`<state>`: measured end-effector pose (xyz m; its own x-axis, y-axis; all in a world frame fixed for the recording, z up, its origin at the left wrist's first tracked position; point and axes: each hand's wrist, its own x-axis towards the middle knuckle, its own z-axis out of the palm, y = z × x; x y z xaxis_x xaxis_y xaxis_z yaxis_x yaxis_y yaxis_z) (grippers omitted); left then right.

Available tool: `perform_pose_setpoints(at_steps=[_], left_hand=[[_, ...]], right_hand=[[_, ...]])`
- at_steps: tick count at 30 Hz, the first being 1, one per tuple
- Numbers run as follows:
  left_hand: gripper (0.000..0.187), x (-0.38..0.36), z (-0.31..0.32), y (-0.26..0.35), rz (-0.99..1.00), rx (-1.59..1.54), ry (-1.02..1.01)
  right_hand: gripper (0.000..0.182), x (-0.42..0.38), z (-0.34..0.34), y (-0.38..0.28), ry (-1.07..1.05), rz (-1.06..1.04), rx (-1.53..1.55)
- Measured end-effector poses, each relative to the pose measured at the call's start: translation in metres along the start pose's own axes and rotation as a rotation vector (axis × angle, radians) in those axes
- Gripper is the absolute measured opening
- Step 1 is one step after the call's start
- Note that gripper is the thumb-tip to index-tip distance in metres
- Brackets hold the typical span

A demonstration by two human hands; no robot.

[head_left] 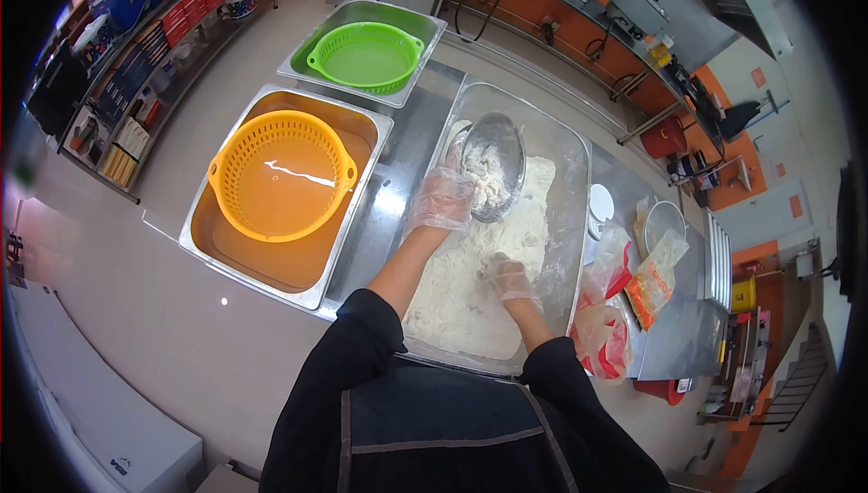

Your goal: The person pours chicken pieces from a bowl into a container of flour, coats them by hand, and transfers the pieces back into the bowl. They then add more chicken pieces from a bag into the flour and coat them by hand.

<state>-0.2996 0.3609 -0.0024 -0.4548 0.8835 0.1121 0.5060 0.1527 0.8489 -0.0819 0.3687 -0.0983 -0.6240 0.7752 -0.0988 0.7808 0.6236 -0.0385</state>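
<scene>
Leaning over the steel surface (398, 158), we had both gloved hands down in a wide metal tray (568, 145) bedded with flour (470, 285). Our left hand (441, 199) was closed on the near rim of a metal bowl (495, 163), which sat tilted in the tray's far end with pale floured pieces (485, 184) inside. Our right hand (508, 278) lay pressed into the flour near the tray's middle, its fingers curled loosely; whether they held anything we could not tell.

We judged the bowl light and stiff, but slick under a thin plastic glove dusted with flour, so the rim was the sound place to take hold. The flour was soft and loose and would spill easily; the pieces looked soft, best lifted gently from underneath.

To our left, at the surface's edge, stood a pan (203, 231) of liquid holding an orange basket (280, 187), and beyond it, at the far corner, another pan with a green basket (366, 57). Plastic bags (624, 289) lay along the right edge.
</scene>
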Motion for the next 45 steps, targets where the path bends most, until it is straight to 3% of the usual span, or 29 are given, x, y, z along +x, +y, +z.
perform_pose_setpoints(at_steps=[1, 5, 7, 10, 13, 14, 15, 17, 18, 22, 25, 27, 29, 32, 34, 38, 41, 45], left_hand=[[0.056, -0.001, 0.0, 0.001, 0.037, 0.032, 0.057], [0.054, -0.002, 0.0, -0.002, 0.14, 0.072, 0.153], [0.054, -0.002, 0.001, 0.0, 0.095, 0.071, 0.119], [0.054, -0.005, 0.022, -0.028, 0.057, 0.112, -0.032], [0.056, 0.016, 0.017, -0.024, 0.13, -0.031, -0.023], [0.057, 0.011, 0.019, -0.026, 0.139, -0.016, -0.036], [0.058, 0.004, 0.019, -0.024, 0.148, -0.001, -0.048], [0.059, -0.002, 0.007, -0.005, 0.147, 0.209, -0.065], [0.06, -0.004, 0.001, 0.002, 0.184, 0.229, -0.081], [0.058, -0.006, -0.006, 0.008, 0.237, 0.291, -0.126], [0.056, 0.009, 0.027, -0.034, 0.285, 0.414, -0.114], [0.057, 0.01, 0.03, -0.039, 0.24, 0.334, -0.101], [0.059, 0.002, 0.007, -0.009, 0.15, 0.135, -0.052], [0.06, -0.004, -0.01, 0.01, 0.19, 0.108, 0.152], [0.059, -0.002, -0.013, 0.014, 0.066, -0.064, 0.145], [0.061, -0.011, -0.036, 0.041, -0.181, -0.317, -0.005], [0.061, -0.009, -0.019, 0.024, 0.118, -0.095, 0.172], [0.061, -0.001, -0.012, 0.012, -0.008, -0.19, 0.106]], right_hand=[[0.021, 0.0, -0.032, -0.01, -0.057, 0.114, 0.153], [0.031, -0.008, -0.102, -0.011, -0.024, 0.12, 0.182], [0.03, -0.008, -0.122, -0.014, 0.009, 0.15, 0.193], [0.025, 0.012, -0.046, 0.023, -0.319, 0.109, -0.031], [0.022, 0.018, -0.045, 0.048, -0.273, -0.104, -0.064], [0.029, 0.012, -0.049, 0.056, -0.284, -0.015, 0.001], [0.037, 0.018, -0.112, 0.031, -0.279, 0.068, 0.057], [0.032, 0.021, -0.167, 0.021, -0.16, -0.003, 0.024], [0.028, 0.027, -0.187, 0.015, -0.136, 0.038, 0.155], [0.022, 0.04, -0.206, 0.015, 0.142, 0.022, 0.462], [0.023, 0.041, -0.198, 0.025, 0.17, 0.296, 0.407], [0.021, 0.058, -0.139, 0.06, -0.04, 0.135, -0.363], [0.02, 0.068, -0.059, 0.083, -0.034, 0.262, -0.279], [0.018, 0.049, -0.033, 0.067, -0.006, 0.246, -0.262], [0.018, 0.049, -0.028, 0.065, -0.015, 0.128, -0.354], [0.017, 0.078, -0.037, 0.057, 0.144, 0.251, 0.061], [0.016, 0.09, -0.043, 0.034, 0.178, 0.147, 0.123], [0.014, 0.105, -0.01, 0.045, 0.167, 0.08, 0.084]])
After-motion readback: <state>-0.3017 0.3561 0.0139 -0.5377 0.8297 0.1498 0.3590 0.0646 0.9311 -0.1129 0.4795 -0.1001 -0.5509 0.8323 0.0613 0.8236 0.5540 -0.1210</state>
